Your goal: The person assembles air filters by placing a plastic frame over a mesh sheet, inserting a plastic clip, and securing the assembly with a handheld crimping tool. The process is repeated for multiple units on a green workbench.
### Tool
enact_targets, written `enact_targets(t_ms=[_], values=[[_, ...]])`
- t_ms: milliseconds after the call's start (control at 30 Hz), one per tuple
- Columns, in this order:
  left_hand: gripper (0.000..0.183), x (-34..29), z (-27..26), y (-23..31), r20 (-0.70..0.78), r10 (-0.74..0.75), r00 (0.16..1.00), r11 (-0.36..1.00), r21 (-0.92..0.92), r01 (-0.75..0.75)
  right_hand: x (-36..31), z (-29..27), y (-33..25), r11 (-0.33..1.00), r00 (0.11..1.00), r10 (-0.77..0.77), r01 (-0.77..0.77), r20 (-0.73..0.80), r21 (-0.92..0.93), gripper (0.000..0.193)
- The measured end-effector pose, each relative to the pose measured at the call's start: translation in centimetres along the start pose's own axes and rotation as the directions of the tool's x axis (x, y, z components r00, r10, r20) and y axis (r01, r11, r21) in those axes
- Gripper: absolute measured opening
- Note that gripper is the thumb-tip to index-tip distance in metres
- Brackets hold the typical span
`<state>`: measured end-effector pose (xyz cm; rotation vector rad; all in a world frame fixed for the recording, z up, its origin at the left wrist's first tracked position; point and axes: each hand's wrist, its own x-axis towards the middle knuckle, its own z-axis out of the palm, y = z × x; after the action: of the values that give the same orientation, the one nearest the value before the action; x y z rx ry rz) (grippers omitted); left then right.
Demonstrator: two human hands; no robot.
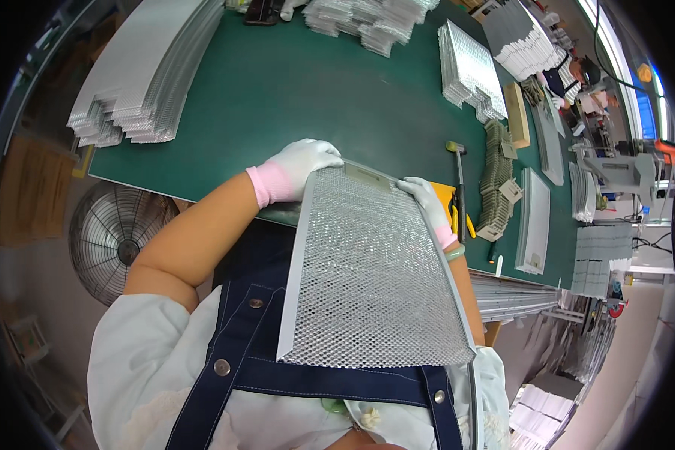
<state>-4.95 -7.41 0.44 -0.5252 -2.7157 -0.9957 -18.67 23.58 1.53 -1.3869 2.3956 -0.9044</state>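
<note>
Mesh panel (375, 277): left hand (305, 166), fingers closed on one corner; right hand (425, 201), likewise, opposite corner. Side rails (298, 262) fitted; edge farthest from fingers apparently unframed.

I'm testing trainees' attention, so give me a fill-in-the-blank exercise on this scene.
The left hand, with a ____-coloured cuff, touches the panel.
The table is ____ in colour.
The hammer lies to the ____ of the right hand.
The fan stands on the picture's ____ side.
Missing words: pink; green; right; left.
</note>
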Motion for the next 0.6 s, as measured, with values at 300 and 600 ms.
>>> enact_targets(t_ms=[300,600], values=[[0.029,1.7,-1.9,0.0,0.207,-0.050,0.977,0.998,-0.012,0.054,2.5,-1.6,0.7,0.950,0.941,0.218,-0.265,0.258,0.164,0.027],[0.028,1.7,-1.2,-0.7,0.074,0.021,0.997,0.998,-0.066,-0.016,2.9,-1.9,0.0,0.985,0.976,-0.018,-0.020,0.218,0.173,0.028]])
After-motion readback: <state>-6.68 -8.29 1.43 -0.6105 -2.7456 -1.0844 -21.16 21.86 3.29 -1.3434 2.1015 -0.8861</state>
